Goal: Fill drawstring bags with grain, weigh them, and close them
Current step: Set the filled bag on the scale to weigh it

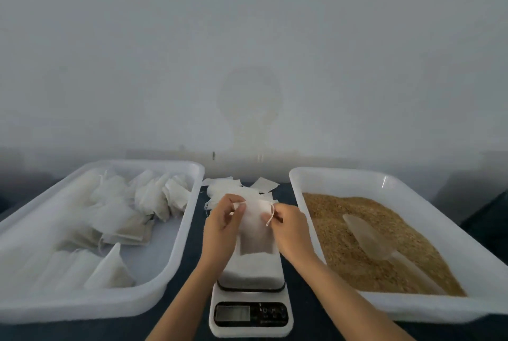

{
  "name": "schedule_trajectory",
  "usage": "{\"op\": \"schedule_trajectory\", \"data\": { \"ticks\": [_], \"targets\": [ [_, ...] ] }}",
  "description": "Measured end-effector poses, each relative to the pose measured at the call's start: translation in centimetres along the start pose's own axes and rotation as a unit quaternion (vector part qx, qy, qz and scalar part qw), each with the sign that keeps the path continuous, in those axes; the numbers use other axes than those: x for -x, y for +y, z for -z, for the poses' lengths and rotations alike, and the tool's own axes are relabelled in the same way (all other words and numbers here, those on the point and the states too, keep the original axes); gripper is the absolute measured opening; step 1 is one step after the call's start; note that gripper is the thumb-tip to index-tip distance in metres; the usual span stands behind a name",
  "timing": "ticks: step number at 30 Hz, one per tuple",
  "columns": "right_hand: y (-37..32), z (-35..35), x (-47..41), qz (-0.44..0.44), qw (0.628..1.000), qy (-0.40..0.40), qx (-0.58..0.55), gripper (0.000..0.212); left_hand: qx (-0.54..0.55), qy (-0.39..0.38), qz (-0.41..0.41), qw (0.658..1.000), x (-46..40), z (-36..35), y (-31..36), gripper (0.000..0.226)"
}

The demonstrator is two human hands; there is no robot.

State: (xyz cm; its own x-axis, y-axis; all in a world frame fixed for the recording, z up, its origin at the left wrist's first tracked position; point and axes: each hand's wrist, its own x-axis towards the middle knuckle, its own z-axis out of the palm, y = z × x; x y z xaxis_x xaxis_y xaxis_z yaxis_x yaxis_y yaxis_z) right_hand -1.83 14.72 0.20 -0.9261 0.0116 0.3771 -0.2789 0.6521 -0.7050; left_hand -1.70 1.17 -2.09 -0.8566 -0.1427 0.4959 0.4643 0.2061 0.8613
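I hold a flat white drawstring bag [254,228] up over the white kitchen scale [251,294]. My left hand [221,226] pinches the bag's top left corner and my right hand [288,226] pinches its top right corner, where the string loop hangs. To the right, a white tray [390,306] holds brown grain [354,247] with a clear plastic scoop [376,244] lying in it. The white tray on the left [178,244] holds several filled bags [132,203]. Behind my hands lies a pile of empty bags [228,188].
A dark table [299,313] carries both trays and the scale, whose display is blank or unreadable. A pale wall stands close behind the trays. Narrow strips of table run between the scale and each tray.
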Motion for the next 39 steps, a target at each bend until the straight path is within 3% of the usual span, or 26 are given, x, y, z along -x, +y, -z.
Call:
{"op": "schedule_trajectory", "data": {
  "ticks": [4,11,17,22,26,39],
  "targets": [
    [0.9,-2.1,0.9,-0.039,0.999,-0.023,-0.030,0.031,-0.066,0.016,0.035,0.997,0.2,0.2,-2.0,0.015],
    [2.3,-4.0,1.6,-0.041,0.999,0.019,-0.011,0.022,-0.097,0.011,0.040,0.994,0.4,-0.2,-3.7,0.016],
    [3.3,-4.2,1.4,-0.002,1.000,0.021,0.014,0.011,-0.164,-0.059,0.058,0.983,-0.3,0.1,-4.7,0.015],
    [4.4,-3.0,1.3,-0.036,0.993,0.047,-0.098,0.015,-0.140,0.010,0.067,0.988,-0.5,2.0,-5.2,0.013],
    [5.6,-2.4,1.8,-0.088,0.981,0.050,-0.163,0.013,-0.126,0.007,0.117,0.985,-0.3,3.2,-6.0,0.007],
    [6.2,-2.6,1.7,-0.097,0.975,0.056,-0.190,0.016,-0.121,0.026,0.156,0.980,0.4,3.9,-6.8,0.013]
  ]
}}
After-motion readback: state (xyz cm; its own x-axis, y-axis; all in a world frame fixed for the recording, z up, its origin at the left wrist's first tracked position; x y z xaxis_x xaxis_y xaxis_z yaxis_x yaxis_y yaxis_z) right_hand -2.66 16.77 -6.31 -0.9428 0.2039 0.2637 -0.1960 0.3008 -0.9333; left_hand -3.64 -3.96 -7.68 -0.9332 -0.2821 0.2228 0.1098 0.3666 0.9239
